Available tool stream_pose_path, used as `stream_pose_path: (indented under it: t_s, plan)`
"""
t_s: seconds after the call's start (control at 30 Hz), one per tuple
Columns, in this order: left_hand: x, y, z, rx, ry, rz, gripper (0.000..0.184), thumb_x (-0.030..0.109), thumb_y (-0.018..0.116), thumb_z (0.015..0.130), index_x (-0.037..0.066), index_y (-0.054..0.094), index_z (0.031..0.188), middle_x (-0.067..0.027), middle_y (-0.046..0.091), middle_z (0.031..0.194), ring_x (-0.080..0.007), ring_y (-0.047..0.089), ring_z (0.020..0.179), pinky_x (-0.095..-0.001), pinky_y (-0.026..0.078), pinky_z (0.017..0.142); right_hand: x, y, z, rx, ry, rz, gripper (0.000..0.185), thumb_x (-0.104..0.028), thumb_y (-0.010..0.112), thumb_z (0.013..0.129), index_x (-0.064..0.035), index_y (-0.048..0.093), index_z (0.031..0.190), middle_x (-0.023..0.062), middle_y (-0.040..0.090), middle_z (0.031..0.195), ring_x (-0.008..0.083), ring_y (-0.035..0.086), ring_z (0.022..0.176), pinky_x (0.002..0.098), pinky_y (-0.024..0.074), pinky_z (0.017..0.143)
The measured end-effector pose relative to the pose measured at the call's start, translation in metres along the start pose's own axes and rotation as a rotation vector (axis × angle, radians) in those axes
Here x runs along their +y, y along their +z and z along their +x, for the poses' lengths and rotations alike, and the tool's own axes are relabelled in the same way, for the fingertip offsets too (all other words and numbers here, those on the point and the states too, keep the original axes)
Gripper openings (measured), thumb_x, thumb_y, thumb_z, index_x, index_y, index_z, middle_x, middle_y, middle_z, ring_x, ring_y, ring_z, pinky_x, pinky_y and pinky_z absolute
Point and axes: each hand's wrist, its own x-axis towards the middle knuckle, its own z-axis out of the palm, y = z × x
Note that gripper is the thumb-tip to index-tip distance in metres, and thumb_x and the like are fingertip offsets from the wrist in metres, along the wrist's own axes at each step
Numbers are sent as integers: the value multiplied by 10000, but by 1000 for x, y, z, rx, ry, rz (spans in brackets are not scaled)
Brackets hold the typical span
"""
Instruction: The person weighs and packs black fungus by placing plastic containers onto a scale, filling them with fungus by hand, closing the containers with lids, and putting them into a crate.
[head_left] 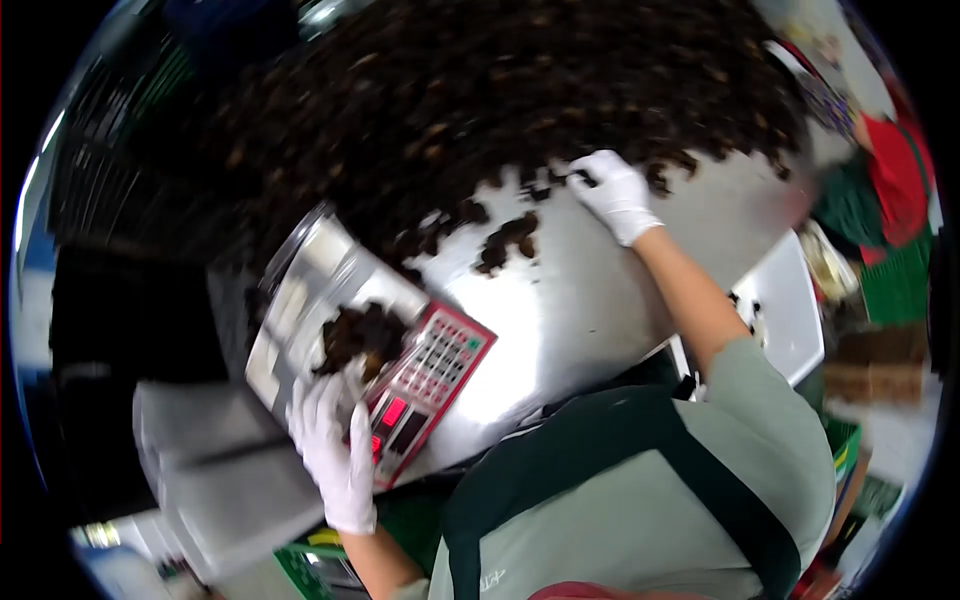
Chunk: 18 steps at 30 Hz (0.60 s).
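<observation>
A large heap of dark brown, curled pieces (500, 90) covers the far part of a metal table (560, 310). My right hand (608, 190), in a white glove, is at the heap's near edge with its fingers curled together; a small dark piece shows at the fingertips. On the left stands a scale with a red-edged keypad (435, 365) and lit red digits. Several brown pieces (360, 335) lie on its pan. My left hand (335, 440), also gloved, is beside these pieces at the scale's near side, fingers spread. Its fingertips are close to the pieces.
Grey plastic bins (220, 470) stand left of the scale. A white tub (785, 310) is at the table's right edge. Green crates (895, 285) and a person in red clothing (898, 180) are at the far right. Black crates (120, 190) are stacked at the left.
</observation>
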Motion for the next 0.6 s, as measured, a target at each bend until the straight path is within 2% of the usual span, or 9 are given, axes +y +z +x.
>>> stream_pose_path:
  t_s: [0.07, 0.17, 0.23, 0.3, 0.37, 0.4, 0.47, 0.53, 0.6]
  plan:
    - [1, -2, -1, 91, -58, -69, 418, 107, 649, 942, 21, 605, 1348, -186, 599, 1359, -393, 490, 1343, -503, 331, 1166, -42, -11, 8, 1, 38, 245, 152, -133, 783, 829, -124, 760, 979, 56, 705, 953, 239, 703, 892, 332, 580, 796]
    - [-8, -2, 1, 179, -115, -221, 424, 8, 603, 964, -25, 560, 1384, -174, 531, 1396, -293, 498, 1346, -374, 349, 1159, -134, -30, 15, -127, -222, 585, 161, -170, 775, 846, -120, 755, 998, 42, 704, 960, 205, 697, 855, 307, 578, 765]
    - [-19, 3, 0, 212, -155, -262, 521, 20, 628, 939, -20, 508, 1444, -191, 525, 1423, -322, 496, 1347, -394, 343, 1171, -202, -43, 16, -260, -398, 765, 179, -167, 758, 854, -115, 762, 1025, 52, 703, 973, 211, 688, 877, 313, 575, 777]
    - [-15, 6, 4, 224, -181, -317, 625, 58, 663, 919, -28, 442, 1497, -212, 494, 1469, -331, 490, 1359, -399, 336, 1182, -258, -41, 16, -368, -598, 839, 232, -301, 726, 844, -143, 766, 1009, 57, 707, 987, 233, 698, 919, 358, 583, 779]
    - [-8, 9, 5, 188, -196, -490, 756, 28, 667, 907, -32, 312, 1572, -215, 377, 1582, -327, 391, 1473, -403, 286, 1221, -301, -34, 11, -494, -768, 722, 335, -429, 692, 877, -191, 744, 1108, 49, 686, 1058, 236, 682, 980, 360, 568, 800]
    - [-8, 14, 3, 198, -190, -610, 802, 17, 667, 902, -31, 265, 1594, -221, 336, 1613, -332, 353, 1506, -408, 268, 1233, -317, -19, 4, -487, -890, 607, 428, -505, 670, 874, -190, 726, 1158, 59, 682, 1137, 272, 653, 1063, 403, 537, 908]
    - [-14, 15, 1, 139, -223, -520, 883, -24, 671, 884, -29, 184, 1620, -258, 279, 1637, -339, 325, 1522, -434, 246, 1248, -340, -12, -7, -699, -984, 250, 677, -635, 605, 882, -123, 649, 1322, 135, 603, 1339, 331, 537, 1262, 559, 401, 1085]
    - [-7, 10, 4, 71, -254, -498, 897, -32, 669, 879, -26, 170, 1624, -264, 271, 1641, -346, 315, 1527, -436, 232, 1254, -338, -3, -26, -574, -956, 365, 710, -652, 571, 899, -125, 620, 1372, 124, 575, 1408, 314, 539, 1276, 569, 390, 1099]
    - [-2, 11, 7, 70, -234, -567, 881, -39, 651, 888, -19, 170, 1627, -252, 264, 1649, -341, 284, 1541, -437, 221, 1260, -323, -33, -10, -582, -940, 424, 692, -630, 564, 925, -124, 599, 1397, 122, 560, 1455, 334, 517, 1332, 537, 376, 1133]
